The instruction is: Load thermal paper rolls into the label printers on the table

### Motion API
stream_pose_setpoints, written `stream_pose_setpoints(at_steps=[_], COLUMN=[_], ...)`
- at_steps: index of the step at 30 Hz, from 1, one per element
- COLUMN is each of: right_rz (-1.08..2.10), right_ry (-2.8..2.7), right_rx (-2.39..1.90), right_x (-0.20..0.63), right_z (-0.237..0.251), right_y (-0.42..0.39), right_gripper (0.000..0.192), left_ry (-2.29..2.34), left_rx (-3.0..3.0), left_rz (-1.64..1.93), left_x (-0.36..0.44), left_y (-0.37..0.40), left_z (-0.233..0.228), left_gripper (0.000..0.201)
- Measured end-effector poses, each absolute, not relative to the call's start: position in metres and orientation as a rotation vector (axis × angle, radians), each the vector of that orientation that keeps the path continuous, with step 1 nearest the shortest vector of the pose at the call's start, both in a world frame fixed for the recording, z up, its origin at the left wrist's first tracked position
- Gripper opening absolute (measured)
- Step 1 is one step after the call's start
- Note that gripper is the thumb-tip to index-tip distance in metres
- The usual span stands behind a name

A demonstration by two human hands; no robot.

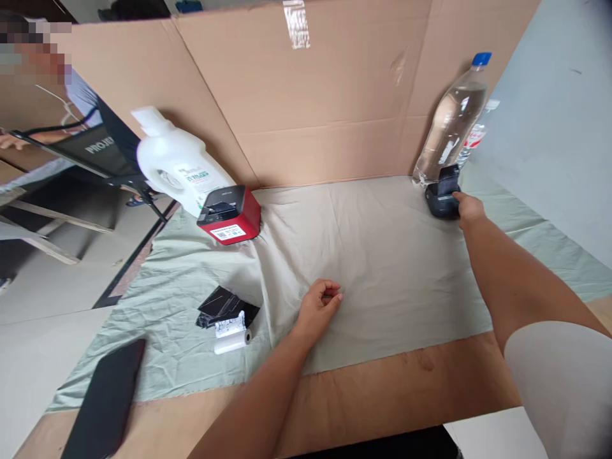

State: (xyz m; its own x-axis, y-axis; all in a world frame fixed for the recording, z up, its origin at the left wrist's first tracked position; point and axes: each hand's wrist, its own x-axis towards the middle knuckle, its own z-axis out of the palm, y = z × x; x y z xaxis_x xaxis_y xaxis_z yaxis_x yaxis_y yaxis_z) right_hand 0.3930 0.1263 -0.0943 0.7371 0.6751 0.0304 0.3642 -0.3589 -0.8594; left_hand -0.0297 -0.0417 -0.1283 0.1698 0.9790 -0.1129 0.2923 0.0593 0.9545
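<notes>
Reach is what sets your two hands apart here. Your right hand (468, 208) is stretched far forward and to the right, its fingers touching the near side of a small black device (444, 194) that sits on the cloth (382, 255) at the far right of the bench (363, 395). From this angle you cannot tell whether those fingers are wrapped around it or only laid against it. The device is squat, with no clear long axis, its lid tilted up toward the back.

Your left hand (319, 307) rests on the cloth near the middle, fingers loosely curled inward and holding nothing visible. It lies well apart from the black device, so the right is by far the nearer.

Just behind the device, touching or nearly so, a clear water bottle (452, 124) with a blue cap leans against the cardboard wall (335, 95); a second bottle shows partly behind it. That is the only crowding around the device.

Left of your left hand lie a white paper roll (233, 340) and a crumpled black wrapper (224, 306), near each other. Further back on the left stand a red and black printer (230, 215) and a white jug (174, 159), close together. A dark phone (106, 401) lies at the near left edge. Another person sits beyond the bench at far left.
</notes>
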Motion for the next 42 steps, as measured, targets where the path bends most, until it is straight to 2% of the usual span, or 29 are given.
stream_pose_setpoints(at_steps=[4,6,9,11,12,14,16,18,21,23,25,27,29,33,37,40,42], right_rz=[0.246,0.136,-0.016,0.022,0.084,0.173,0.233,0.251,0.222,0.203,0.204,0.229,0.252,0.265,0.306,0.469,0.670], right_ry=[-0.776,-0.866,-1.221,-1.586,-1.763,-2.068,-2.299,-2.380,-2.383,-2.383,-2.386,-2.382,-2.376,-2.371,-2.357,-2.251,-2.022], right_rx=[-2.152,-2.172,-2.124,-1.969,-1.834,-1.513,-1.274,-1.196,-1.208,-1.226,-1.245,-1.262,-1.277,-1.290,-1.275,-1.269,-1.299], right_x=[0.379,0.363,0.326,0.291,0.272,0.235,0.202,0.180,0.169,0.170,0.172,0.172,0.171,0.169,0.171,0.173,0.172], right_z=[-0.098,-0.100,-0.112,-0.125,-0.133,-0.145,-0.155,-0.159,-0.158,-0.156,-0.152,-0.149,-0.147,-0.145,-0.147,-0.147,-0.144], right_y=[0.117,0.112,0.101,0.089,0.080,0.058,0.035,0.017,0.004,0.004,0.004,0.004,0.003,0.001,0.003,0.008,0.011], right_gripper=[0.068,0.074,0.067,0.055,0.050,0.046,0.045,0.041,0.040,0.039,0.039,0.038,0.038,0.039,0.037,0.040,0.051], left_ry=[1.305,1.330,1.270,1.122,0.996,0.788,0.865,1.355,2.094,2.438,2.551,2.551,2.549,2.588,2.581,2.418,2.278], left_rx=[1.542,1.619,1.882,2.071,2.126,2.102,2.046,2.065,2.038,1.804,1.526,1.329,1.238,1.248,1.250,1.391,1.535], left_rz=[0.798,0.743,0.521,0.324,0.224,0.117,0.246,0.651,0.849,0.679,0.508,0.440,0.464,0.567,0.615,0.668,0.718], left_x=[-0.027,-0.026,-0.022,-0.021,-0.021,-0.028,-0.044,-0.069,-0.114,-0.139,-0.158,-0.169,-0.174,-0.172,-0.156,-0.129,-0.105], left_y=[-0.042,-0.045,-0.056,-0.063,-0.063,-0.053,-0.025,0.018,0.092,0.131,0.156,0.166,0.167,0.159,0.141,0.109,0.078], left_z=[-0.125,-0.120,-0.109,-0.100,-0.095,-0.083,-0.066,-0.045,-0.011,0.004,0.007,0.000,-0.012,-0.027,-0.016,-0.001,0.006], left_gripper=[0.013,0.014,0.024,0.031,0.030,0.018,0.008,0.009,0.055,0.089,0.110,0.118,0.114,0.093,0.090,0.082,0.075])
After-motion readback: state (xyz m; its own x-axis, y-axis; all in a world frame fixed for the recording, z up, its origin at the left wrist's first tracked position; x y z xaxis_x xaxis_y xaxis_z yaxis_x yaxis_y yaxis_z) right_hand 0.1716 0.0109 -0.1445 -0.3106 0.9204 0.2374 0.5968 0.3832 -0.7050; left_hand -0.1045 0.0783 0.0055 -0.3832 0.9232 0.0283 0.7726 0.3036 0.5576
